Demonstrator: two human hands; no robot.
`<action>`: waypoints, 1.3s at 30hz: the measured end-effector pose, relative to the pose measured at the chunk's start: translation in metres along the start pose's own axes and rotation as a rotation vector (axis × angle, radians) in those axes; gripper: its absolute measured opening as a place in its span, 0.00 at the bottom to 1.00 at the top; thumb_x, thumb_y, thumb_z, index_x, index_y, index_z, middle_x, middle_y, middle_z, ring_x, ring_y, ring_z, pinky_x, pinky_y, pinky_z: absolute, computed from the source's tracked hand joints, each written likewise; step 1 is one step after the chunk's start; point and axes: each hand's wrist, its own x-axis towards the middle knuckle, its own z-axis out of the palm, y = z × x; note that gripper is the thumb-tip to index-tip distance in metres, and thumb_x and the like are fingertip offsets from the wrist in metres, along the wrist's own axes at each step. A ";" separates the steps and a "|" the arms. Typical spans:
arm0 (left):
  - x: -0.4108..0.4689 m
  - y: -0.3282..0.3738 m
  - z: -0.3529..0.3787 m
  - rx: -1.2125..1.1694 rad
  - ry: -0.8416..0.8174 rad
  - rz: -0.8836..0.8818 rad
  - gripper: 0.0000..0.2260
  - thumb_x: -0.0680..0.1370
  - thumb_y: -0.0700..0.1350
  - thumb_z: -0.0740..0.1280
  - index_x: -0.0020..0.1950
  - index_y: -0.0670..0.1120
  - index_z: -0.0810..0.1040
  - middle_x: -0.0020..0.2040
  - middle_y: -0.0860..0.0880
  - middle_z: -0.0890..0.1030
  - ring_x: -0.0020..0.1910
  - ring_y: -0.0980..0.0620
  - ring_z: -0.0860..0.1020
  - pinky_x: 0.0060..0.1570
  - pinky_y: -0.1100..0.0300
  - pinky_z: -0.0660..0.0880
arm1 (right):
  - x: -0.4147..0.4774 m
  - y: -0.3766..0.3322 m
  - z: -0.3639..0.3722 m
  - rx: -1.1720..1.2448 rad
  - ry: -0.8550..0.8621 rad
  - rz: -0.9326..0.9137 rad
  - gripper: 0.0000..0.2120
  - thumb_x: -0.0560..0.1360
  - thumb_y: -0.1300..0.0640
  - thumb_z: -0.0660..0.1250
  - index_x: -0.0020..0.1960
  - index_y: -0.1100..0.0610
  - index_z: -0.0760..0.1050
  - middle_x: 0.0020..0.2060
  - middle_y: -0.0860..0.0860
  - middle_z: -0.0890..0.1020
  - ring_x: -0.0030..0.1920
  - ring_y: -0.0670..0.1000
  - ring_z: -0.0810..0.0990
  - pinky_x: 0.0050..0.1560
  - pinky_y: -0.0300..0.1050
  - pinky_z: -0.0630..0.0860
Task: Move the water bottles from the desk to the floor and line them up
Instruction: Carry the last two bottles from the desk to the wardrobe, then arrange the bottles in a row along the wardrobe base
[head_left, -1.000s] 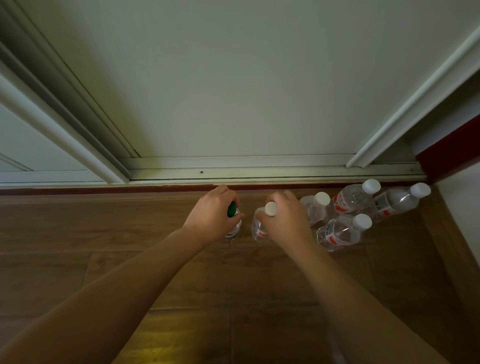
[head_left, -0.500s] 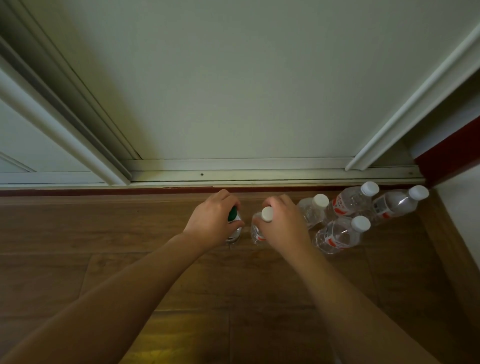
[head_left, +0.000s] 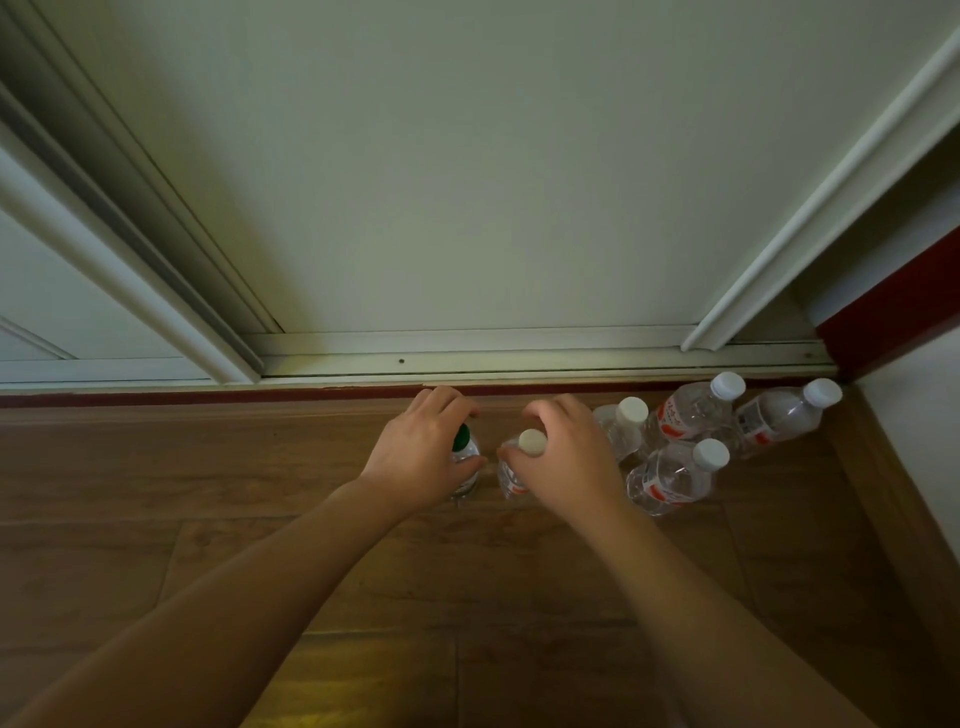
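Both hands on upright bottles, wooden plank floor (head_left: 208, 519).
Left hand (head_left: 415, 462) fingers wrapped on clear green-capped plastic bottle (head_left: 464, 457); right hand (head_left: 566, 457) clamped on clear white-capped plastic bottle (head_left: 514, 467). Four more white-capped bottles (head_left: 670, 475) clustered right, near the sliding door track (head_left: 519, 361).

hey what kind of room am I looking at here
Probably a room in a home, in a corner by a sliding closet door: wood plank floor, white sliding door panels on a floor track, and water bottles set along it.
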 end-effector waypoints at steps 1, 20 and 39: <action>0.000 0.002 -0.002 0.001 0.003 -0.001 0.23 0.70 0.52 0.76 0.62 0.47 0.75 0.57 0.51 0.76 0.55 0.53 0.73 0.49 0.55 0.77 | -0.001 -0.001 -0.002 0.001 0.001 -0.005 0.24 0.71 0.45 0.72 0.63 0.51 0.71 0.55 0.45 0.71 0.54 0.43 0.68 0.50 0.38 0.66; -0.009 0.053 -0.083 0.073 0.097 0.033 0.28 0.76 0.57 0.65 0.73 0.47 0.67 0.72 0.46 0.70 0.71 0.48 0.66 0.69 0.50 0.65 | -0.004 -0.040 -0.103 -0.139 0.070 -0.263 0.25 0.75 0.41 0.61 0.67 0.53 0.69 0.62 0.47 0.74 0.61 0.47 0.69 0.56 0.40 0.64; 0.012 0.136 -0.156 0.153 0.013 -0.008 0.29 0.79 0.63 0.45 0.77 0.50 0.58 0.78 0.47 0.60 0.77 0.47 0.55 0.74 0.46 0.54 | -0.034 -0.059 -0.216 -0.244 0.004 -0.301 0.28 0.80 0.44 0.53 0.76 0.54 0.58 0.75 0.50 0.63 0.74 0.48 0.57 0.71 0.45 0.55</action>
